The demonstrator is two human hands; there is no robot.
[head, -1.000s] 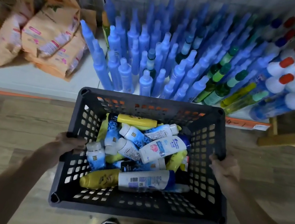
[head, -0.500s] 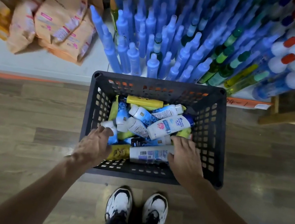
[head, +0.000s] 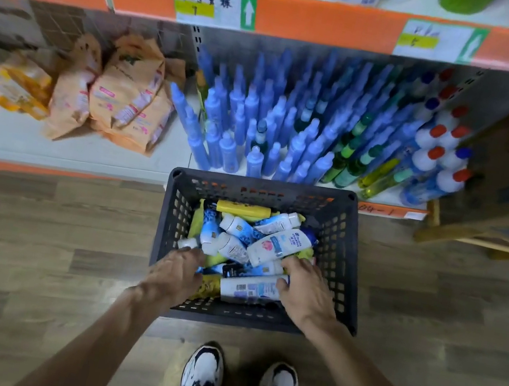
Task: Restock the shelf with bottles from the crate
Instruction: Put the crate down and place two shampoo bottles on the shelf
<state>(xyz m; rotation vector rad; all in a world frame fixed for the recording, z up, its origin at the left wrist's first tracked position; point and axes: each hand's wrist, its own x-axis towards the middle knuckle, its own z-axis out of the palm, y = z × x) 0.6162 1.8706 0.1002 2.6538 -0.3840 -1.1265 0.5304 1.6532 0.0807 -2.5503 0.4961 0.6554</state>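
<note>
Crate: dark plastic crate (head: 341, 262) with perforated walls. It stands on the wood-look floor (head: 34, 239), and its 12 o'clock wall is against the front edge of the lower shelf (head: 60, 148).
Bottles in crate: a loose heap (head: 239, 231), all lying on their sides and crossing one another. Most are white with blue labels (the print is too small to read).
Yellow bottle (head: 243, 209): lies across the crate at 12 o'clock, along the far wall.
Flower bottle (head: 281, 247): large and white, with a pink flower on its label. It lies slanted on top of the heap near the centre.
Barcode bottle (head: 248, 288): white, barcode facing up. It lies crosswise at 6 o'clock, between the two hands.
Left hand (head: 176, 272): inside the crate at 7 o'clock, palm down. Its fingers bend into the heap with the tips hidden, so a grip cannot be told.
Right hand (head: 307, 292): inside the crate at 5 o'clock, fingers bent. The thumb lies on the barcode bottle's end, and whether it grasps the bottle cannot be told.
Shelf stock: upright blue bottles (head: 258, 125) at 12 o'clock, green bottles (head: 353, 152) at 1 o'clock, and white bottles with red and blue caps (head: 436, 157) beyond them.
Orange packets (head: 127, 95): slumped at 10 o'clock.
Shoes (head: 204, 374): black and white, at 6 o'clock.
</note>
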